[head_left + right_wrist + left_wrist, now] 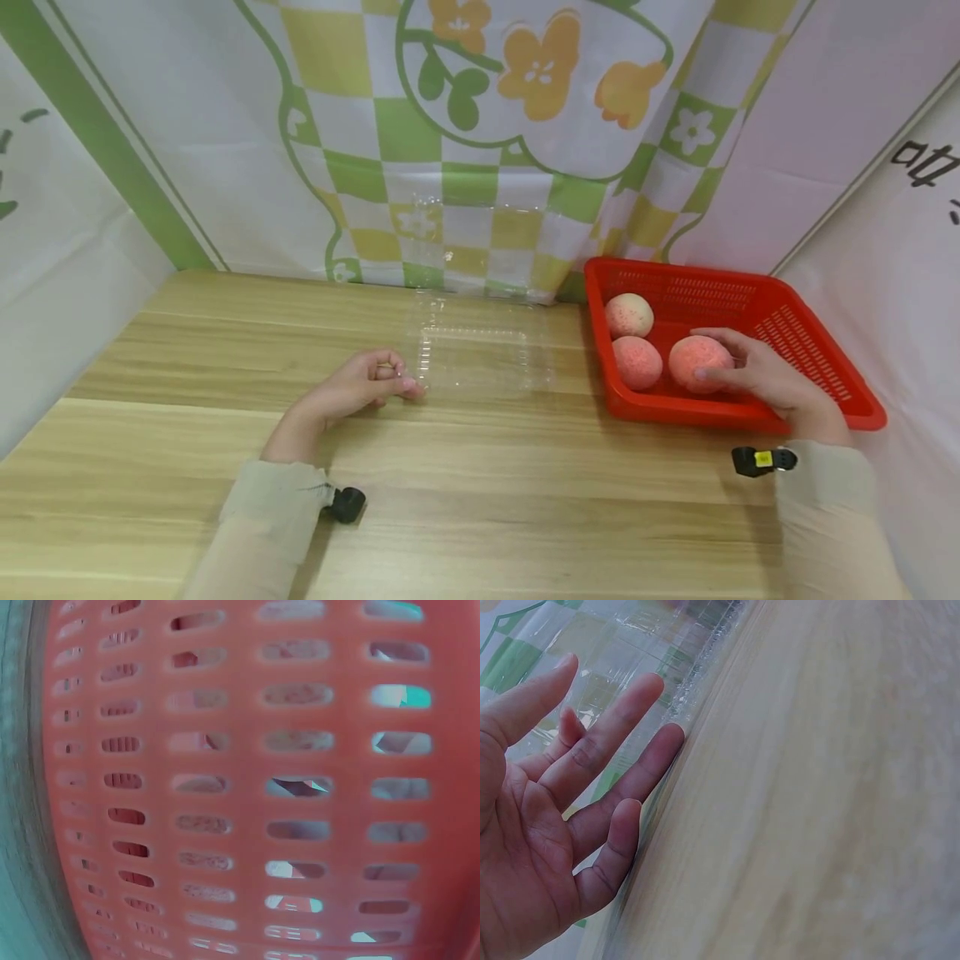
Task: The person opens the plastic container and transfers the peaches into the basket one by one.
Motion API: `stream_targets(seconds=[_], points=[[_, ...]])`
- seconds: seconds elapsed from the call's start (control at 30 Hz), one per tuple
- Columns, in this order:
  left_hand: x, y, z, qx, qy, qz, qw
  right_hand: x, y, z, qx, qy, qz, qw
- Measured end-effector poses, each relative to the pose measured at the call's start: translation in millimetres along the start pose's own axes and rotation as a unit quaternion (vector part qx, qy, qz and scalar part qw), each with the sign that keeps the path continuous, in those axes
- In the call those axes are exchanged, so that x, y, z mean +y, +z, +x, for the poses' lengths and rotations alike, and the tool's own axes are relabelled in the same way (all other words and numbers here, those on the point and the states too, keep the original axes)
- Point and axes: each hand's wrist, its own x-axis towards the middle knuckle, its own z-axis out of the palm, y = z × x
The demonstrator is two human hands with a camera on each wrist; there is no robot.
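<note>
Inside the red basket (750,417), my right hand (765,375) holds a round, speckled pink ball (699,364), thumb on the near side and fingers over its far side. To its left lie a second pink ball (637,363) and a paler, cream-and-pink ball (628,316). My left hand (360,385) is at the near left corner of a clear plastic box (480,358), whose lid (480,242) stands raised at the back. In the left wrist view the left hand's fingers (626,712) are spread and loosely bent. The basket's slotted wall (240,761) hides the right hand in the right wrist view.
A wooden table (480,508) bears the box and basket. Behind them hangs a checked, flowered cloth (412,125), close to the raised lid. White cloth walls (862,250) border both sides. The basket's rim stands up between the box and the balls.
</note>
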Motion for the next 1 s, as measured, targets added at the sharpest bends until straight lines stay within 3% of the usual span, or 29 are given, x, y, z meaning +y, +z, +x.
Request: stream_targets(seconds=[0.37,0.6,1.0], points=[[0.5,0.5,2.5,0.002,-0.01,0.001,0.9999,2,4,8,-0.038,-0.019,-0.055,0.998],[-1.5,1.6,0.9,-0.002,-0.007,-0.009,0.9999,2,8,13,-0.039,-0.06,-0.134,0.988],[-1.9,2.0,0.5,0.002,-0.009,-0.011,0.9999,-3,6,13,-0.078,-0.021,-0.143,0.986]])
